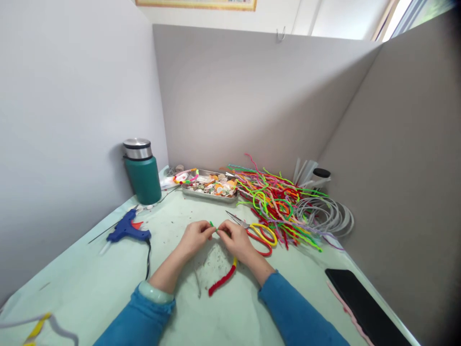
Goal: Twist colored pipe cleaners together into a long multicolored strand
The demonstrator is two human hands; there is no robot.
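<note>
My left hand (196,236) and my right hand (236,239) meet above the middle of the table, fingertips pinched close together. Between them is a short green pipe cleaner (212,224), mostly covered by the fingers. Below my right hand, a red pipe cleaner (222,282) with a yellow end lies on the table, its upper part hidden by the hand. A thin pale strip (198,282) rests to its left. Scissors (264,236) with red and yellow handles lie just beside my right hand, their blades pointing up and left.
A blue glue gun (127,228) lies at the left, near a green bottle (142,178). At the back are a metal tray (209,195) of buttons and a heap of pipe cleaners (273,197). A grey coil (324,216) and a black phone (363,302) sit right. Grey panels enclose the table.
</note>
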